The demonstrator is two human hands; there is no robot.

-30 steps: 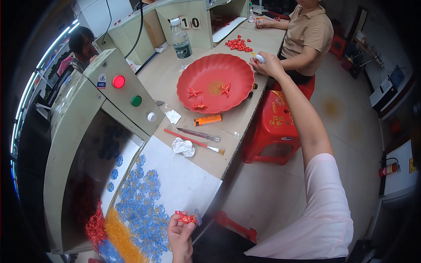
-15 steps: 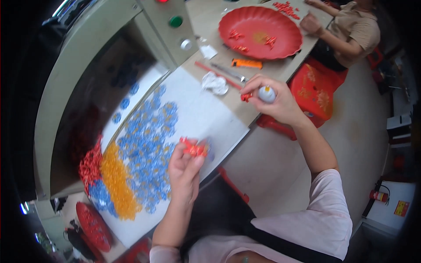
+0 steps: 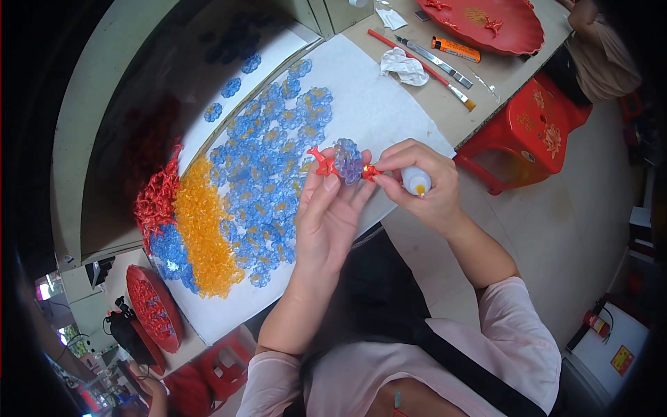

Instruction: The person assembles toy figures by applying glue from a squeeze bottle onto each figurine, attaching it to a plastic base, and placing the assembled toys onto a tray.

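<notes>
My left hand (image 3: 325, 226) pinches a branching red plastic piece (image 3: 322, 162) between thumb and fingers. Right beside that piece, at the left fingertips, is a clear blue-purple flower-shaped plastic piece (image 3: 348, 158). My right hand (image 3: 427, 177) is closed around a small white bottle (image 3: 416, 181) with a yellowish tip. Its thumb and index finger also pinch a small red piece with a yellow spot (image 3: 369, 172), up against the flower's right side. Whether these parts are joined cannot be made out. Both hands are over the white sheet's near edge (image 3: 389, 118).
On the sheet lie many blue flower pieces (image 3: 278, 146), a yellow heap (image 3: 201, 229) and red pieces (image 3: 161, 194), beside a grey hooded machine (image 3: 76, 174). Beyond are a paintbrush (image 3: 438, 78), tweezers (image 3: 434, 62), crumpled tissue (image 3: 404, 67), an orange box cutter (image 3: 456, 48) and a red tray (image 3: 514, 42).
My hands were apart and have come together, bringing the right hand's red piece to the flower by the left. The view has shifted, with the tray higher in the picture.
</notes>
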